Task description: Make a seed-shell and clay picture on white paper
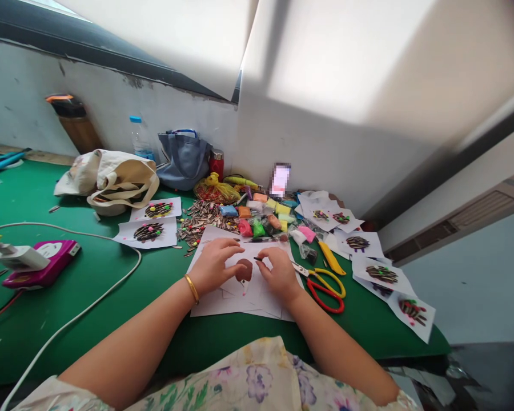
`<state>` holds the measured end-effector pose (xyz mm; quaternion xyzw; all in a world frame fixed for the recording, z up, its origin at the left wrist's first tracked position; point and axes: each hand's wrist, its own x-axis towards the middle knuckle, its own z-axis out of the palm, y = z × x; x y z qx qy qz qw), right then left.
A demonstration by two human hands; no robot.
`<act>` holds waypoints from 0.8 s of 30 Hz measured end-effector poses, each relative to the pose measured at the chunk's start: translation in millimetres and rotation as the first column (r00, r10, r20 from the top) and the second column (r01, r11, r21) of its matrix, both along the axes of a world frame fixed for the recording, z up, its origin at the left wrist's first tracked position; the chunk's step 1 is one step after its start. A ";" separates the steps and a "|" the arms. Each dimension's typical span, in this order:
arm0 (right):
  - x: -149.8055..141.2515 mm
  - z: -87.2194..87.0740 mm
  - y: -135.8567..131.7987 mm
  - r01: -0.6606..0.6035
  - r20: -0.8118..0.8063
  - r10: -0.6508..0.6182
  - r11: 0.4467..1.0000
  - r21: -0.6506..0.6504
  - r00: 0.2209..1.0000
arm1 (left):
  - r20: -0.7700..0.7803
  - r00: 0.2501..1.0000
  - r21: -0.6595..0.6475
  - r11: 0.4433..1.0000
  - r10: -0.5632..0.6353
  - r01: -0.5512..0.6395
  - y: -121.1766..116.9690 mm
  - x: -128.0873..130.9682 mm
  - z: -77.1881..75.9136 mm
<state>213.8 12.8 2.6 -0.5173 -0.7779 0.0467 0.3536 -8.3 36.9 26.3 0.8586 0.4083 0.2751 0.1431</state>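
My left hand (216, 264), with a gold bangle at the wrist, rests over the left of a white paper stack (214, 302). Its fingers are apart and hold nothing. The thumb tip is beside a flat brown clay shape (245, 270) that has a white pointed part with a pink tip below it. My right hand (279, 273) pinches a small dark sliver (258, 259) between thumb and forefinger, just right of the brown shape; whether it is a seed or clay I cannot tell. A dark pen-like stick (261, 240) lies above both hands.
Red-and-yellow scissors (328, 290) and a yellow cutter (331, 258) lie right of the paper. Sunflower seeds (201, 220) and colourful clay packets (259, 217) are behind. Seed-covered pictures (381, 273) stand right, others left. A white cable (89, 305) crosses the green table.
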 end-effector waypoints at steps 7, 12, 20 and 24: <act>-15.7 0.7 -9.4 -0.051 -0.067 0.050 0.998 -0.020 0.997 | 0.095 0.995 -0.049 0.998 -0.036 0.041 -10.4 17.3 -2.6; -15.5 2.9 -9.7 -0.091 -0.039 0.089 0.995 -0.042 0.995 | 0.122 0.992 -0.063 0.997 -0.027 0.034 -11.1 18.2 -1.4; 5.0 1.8 -4.1 -0.016 0.034 0.018 0.999 -0.035 0.999 | 0.242 0.958 -0.205 0.973 0.155 -0.106 -5.3 14.9 -8.5; 29.7 1.5 7.5 0.161 0.173 -0.150 0.985 -0.054 0.973 | 0.292 0.936 -0.248 0.961 0.195 -0.123 1.2 12.1 -15.1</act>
